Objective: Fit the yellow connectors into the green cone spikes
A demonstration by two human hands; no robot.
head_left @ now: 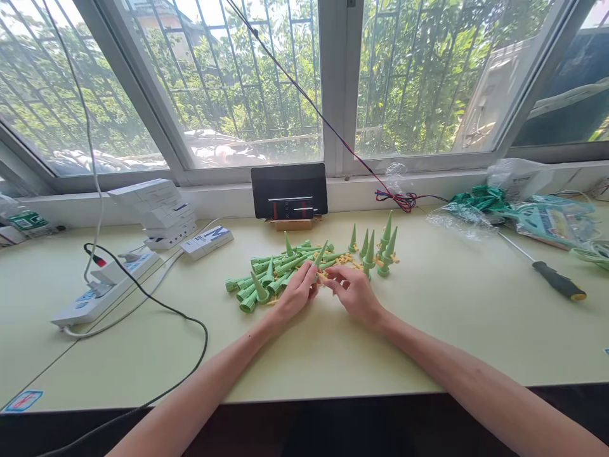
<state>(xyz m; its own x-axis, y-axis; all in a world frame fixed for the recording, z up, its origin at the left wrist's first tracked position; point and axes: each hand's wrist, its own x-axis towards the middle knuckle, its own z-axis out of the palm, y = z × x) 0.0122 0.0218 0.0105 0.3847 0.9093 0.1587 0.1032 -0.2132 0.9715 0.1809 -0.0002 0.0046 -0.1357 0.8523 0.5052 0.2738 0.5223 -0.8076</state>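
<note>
My left hand (pixel 299 289) is closed around a green plastic watering spike (pixel 321 252), its tip pointing up. Fingers of my right hand (pixel 353 291) pinch a small yellow valve piece (pixel 322 275) at the spike's side. Both hands meet low over the table. Left of them lies a pile of green spike parts (pixel 247 293), tubes and cones mixed together. Small yellow pieces (pixel 343 259) are scattered just behind my hands. To the right several green spikes (pixel 386 251) stand upright, some with yellow pieces on their sides.
A black tablet (pixel 289 184) leans at the window on a cardboard stand. White boxes (pixel 166 212) and a power strip (pixel 109 289) with cables are at left. On the right lie a screwdriver (pixel 556 279) and plastic bags (pixel 547 216). A red-blue cable (pixel 399 200) lies near the sill.
</note>
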